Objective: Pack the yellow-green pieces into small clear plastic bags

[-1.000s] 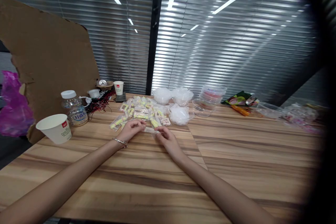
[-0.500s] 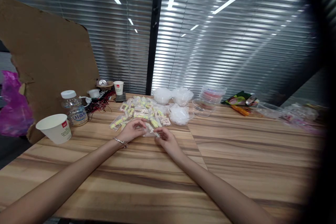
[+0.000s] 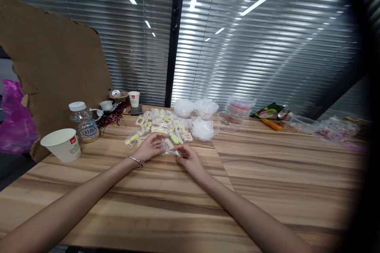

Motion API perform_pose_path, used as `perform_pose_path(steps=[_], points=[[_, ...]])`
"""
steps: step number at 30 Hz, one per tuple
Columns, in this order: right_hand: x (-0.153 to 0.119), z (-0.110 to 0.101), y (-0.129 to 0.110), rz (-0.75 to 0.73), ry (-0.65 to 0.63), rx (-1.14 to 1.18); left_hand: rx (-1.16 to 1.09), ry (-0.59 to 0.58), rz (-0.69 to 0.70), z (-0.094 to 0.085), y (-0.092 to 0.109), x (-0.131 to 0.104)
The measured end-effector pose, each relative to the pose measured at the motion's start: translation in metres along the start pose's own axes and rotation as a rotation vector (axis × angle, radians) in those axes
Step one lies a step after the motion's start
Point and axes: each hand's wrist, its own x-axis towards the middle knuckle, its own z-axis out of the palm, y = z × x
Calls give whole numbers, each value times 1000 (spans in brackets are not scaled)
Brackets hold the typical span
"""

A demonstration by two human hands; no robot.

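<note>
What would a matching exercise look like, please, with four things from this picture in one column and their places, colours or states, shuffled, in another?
Column one
1. Clear plastic packet
2. Bottle
3. Bracelet
4. Plastic bag

Column two
A. Magenta, beside the brown cardboard
B. Silver-coloured, around the left wrist
C. Between the left hand and the right hand
D. Topped with a white lid

Right pairs: 1-C, 2-D, 3-B, 4-A.
</note>
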Motion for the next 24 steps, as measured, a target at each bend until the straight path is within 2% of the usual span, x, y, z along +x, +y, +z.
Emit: perform_pose_path(steps=[17, 24], points=[[0, -1, 1, -25, -14, -29, 43, 15, 25, 2, 6, -3], [2, 2, 0, 42, -14, 107, 60, 63, 14, -1, 1, 1]])
